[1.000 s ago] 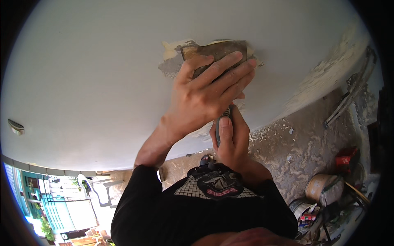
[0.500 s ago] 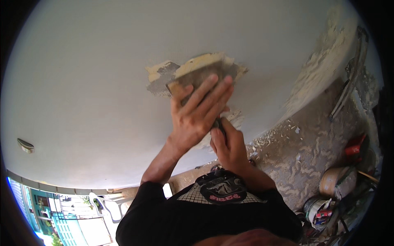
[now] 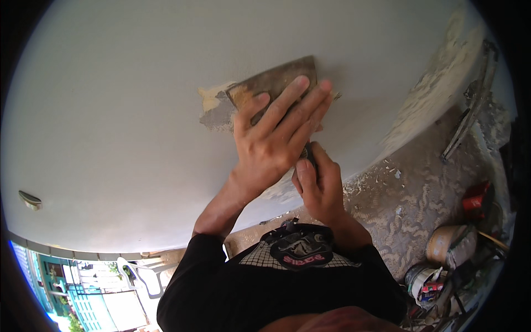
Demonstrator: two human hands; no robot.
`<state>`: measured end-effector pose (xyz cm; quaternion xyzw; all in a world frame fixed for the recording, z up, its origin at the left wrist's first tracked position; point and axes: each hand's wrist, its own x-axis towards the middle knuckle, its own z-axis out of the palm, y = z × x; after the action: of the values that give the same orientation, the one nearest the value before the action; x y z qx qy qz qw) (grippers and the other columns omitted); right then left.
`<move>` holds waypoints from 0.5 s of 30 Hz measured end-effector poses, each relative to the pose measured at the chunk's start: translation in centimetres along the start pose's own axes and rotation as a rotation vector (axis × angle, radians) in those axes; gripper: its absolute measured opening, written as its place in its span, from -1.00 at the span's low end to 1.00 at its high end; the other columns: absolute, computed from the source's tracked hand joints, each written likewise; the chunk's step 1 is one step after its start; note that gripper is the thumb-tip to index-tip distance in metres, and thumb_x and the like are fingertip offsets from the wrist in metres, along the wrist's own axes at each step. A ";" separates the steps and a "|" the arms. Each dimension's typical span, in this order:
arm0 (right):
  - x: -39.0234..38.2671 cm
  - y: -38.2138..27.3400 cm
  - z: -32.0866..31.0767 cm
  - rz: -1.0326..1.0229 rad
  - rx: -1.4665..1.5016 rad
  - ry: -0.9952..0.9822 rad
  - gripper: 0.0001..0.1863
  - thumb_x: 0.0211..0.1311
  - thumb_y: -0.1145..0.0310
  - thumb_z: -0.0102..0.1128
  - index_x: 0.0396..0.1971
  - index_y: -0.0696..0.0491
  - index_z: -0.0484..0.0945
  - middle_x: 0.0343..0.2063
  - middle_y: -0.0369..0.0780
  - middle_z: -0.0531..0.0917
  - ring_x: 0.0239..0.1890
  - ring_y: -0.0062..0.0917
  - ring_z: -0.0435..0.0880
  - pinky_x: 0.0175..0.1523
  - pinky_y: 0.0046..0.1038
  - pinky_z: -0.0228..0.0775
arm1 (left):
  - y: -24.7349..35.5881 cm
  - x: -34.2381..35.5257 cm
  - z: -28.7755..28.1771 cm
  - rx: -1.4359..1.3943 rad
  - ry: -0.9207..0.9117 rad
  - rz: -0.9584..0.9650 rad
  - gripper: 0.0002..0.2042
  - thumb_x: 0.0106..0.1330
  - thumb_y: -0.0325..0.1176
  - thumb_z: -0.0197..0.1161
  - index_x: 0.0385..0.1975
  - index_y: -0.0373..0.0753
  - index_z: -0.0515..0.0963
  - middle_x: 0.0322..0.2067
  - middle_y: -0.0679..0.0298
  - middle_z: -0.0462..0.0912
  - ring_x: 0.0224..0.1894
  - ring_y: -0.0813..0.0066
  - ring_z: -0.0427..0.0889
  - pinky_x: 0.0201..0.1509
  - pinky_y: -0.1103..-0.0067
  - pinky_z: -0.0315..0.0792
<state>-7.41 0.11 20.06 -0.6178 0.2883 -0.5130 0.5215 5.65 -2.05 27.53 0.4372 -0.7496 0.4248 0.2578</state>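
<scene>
A wide putty knife (image 3: 276,77) with a worn metal blade lies against the pale grey wall (image 3: 138,110). Its dark handle (image 3: 307,157) is gripped by my right hand (image 3: 322,188), thumb on top. Spread fingers of my left hand (image 3: 274,133) press flat on the back of the blade, hiding much of it. The blade covers most of a damaged patch (image 3: 215,108), where cream and rough grey layers show at its left end.
More bare, scraped wall (image 3: 437,77) shows at the right. Paint flakes (image 3: 381,180) litter the patterned floor below. At the lower right stand a red container (image 3: 477,199), a tan bucket (image 3: 445,243) and another bucket (image 3: 423,285). A white plastic chair (image 3: 146,279) is at the lower left.
Both hands have moved up and to the right with the putty knife. Its blade now reaches the upper edge of the damaged patch, covering cream-coloured parts that showed before.
</scene>
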 end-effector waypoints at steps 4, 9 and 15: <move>-3.5 3.4 0.1 0.050 0.124 0.021 -0.67 0.62 0.20 -0.11 -0.20 0.20 0.42 -0.68 -0.38 0.39 -0.70 -0.77 0.32 -0.58 -0.61 0.10 | 2.3 -4.3 1.3 -0.065 -0.121 0.037 -0.63 0.29 -0.15 0.34 0.12 0.11 0.70 0.27 0.63 0.61 0.34 0.66 0.48 0.40 0.45 0.14; -2.7 3.0 -1.0 0.094 0.112 0.068 -0.55 0.64 0.07 -0.19 -0.20 0.20 0.43 -0.71 -0.37 0.39 -0.75 -0.75 0.30 -0.63 -0.60 0.09 | 3.0 -2.8 2.7 -0.101 -0.161 0.067 -0.58 0.24 -0.08 0.38 0.13 0.14 0.69 0.23 0.63 0.64 0.32 0.64 0.49 0.39 0.42 0.11; -3.4 3.3 -1.4 0.125 0.118 0.079 -0.52 0.62 0.00 -0.14 -0.23 0.18 0.43 -0.73 -0.39 0.37 -0.74 -0.76 0.31 -0.64 -0.61 0.06 | 3.8 -4.1 3.4 -0.080 -0.152 0.054 -0.57 0.24 -0.08 0.39 0.15 0.19 0.67 0.28 0.68 0.59 0.36 0.61 0.48 0.47 0.39 0.06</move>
<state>-9.16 1.70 15.68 -0.5461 0.3160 -0.5196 0.5762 4.21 -2.25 21.14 0.4374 -0.7948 0.3668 0.2059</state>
